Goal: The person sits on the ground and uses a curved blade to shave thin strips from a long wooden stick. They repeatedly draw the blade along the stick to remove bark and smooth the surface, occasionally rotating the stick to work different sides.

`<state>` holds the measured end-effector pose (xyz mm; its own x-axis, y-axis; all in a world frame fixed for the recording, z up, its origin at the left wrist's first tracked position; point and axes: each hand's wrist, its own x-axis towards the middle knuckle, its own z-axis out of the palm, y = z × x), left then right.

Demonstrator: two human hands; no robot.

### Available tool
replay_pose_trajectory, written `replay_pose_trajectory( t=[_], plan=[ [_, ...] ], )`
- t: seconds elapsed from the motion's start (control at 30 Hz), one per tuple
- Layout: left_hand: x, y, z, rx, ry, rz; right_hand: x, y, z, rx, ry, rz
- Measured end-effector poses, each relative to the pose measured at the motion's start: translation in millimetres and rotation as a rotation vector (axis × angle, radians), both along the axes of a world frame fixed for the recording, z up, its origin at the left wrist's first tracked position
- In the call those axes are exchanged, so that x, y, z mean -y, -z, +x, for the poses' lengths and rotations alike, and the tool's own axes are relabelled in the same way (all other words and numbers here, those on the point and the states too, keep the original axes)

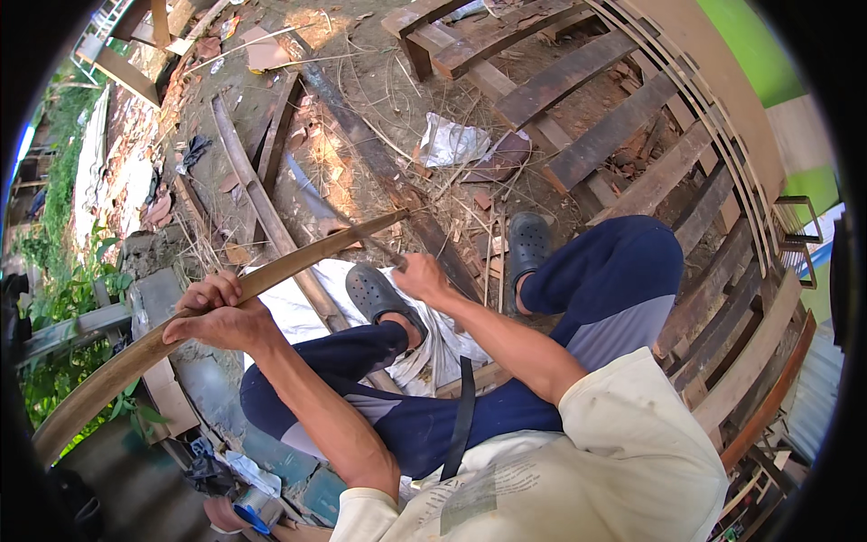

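My left hand (217,312) grips a long brown strip of bamboo or wood (307,256), thumb along its near face. The strip slants from the lower left up to a tip in front of my right hand. My right hand (421,276) is closed around the brown handle of a machete-like blade (307,188). Its bluish-grey blade points up and left, away from me, and crosses the strip near the strip's far end. From this view I cannot tell whether the edge touches the strip. A white cloth or sack (293,303) lies below, around my clogs.
Dark wooden planks (343,131) and a long curved slat (248,176) lie on the littered dirt ahead. A slatted wooden frame (578,158) fills the right side. A crumpled white bag (452,142) lies beyond my feet. Plants (86,334) grow at the left.
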<state>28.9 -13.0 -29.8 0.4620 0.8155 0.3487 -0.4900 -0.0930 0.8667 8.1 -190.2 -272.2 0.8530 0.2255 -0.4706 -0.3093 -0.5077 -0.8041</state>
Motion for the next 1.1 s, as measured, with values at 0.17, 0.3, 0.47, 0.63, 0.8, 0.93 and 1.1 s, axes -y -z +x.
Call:
replay_pose_trajectory(
  t=[0.17, 0.3, 0.47, 0.63, 0.8, 0.93, 1.1],
  plan=[
    [-2, 1, 0, -0.025, 0.029, 0.015, 34, 38, 3, -0.124, -0.018, -0.246],
    [5, 1, -3, -0.066, -0.025, 0.038, -19, -91, 16, 0.162, -0.152, 0.090],
    [-3, 4, -8, -0.046, 0.027, 0.023, -31, -95, 10, 0.280, -0.126, 0.210],
    [-1, 3, -5, -0.037, 0.060, 0.003, 59, 90, 5, -0.204, 0.013, -0.291],
    [-13, 9, -14, -0.012, 0.148, -0.006, 65, 83, 14, -0.181, -0.042, -0.262],
    [-27, 13, -18, 0.030, 0.331, -0.035, 53, 69, 12, -0.082, -0.052, -0.143],
    [-32, 16, -21, 0.038, 0.343, -0.074, 62, 77, 20, -0.063, -0.050, -0.283]
  ],
)
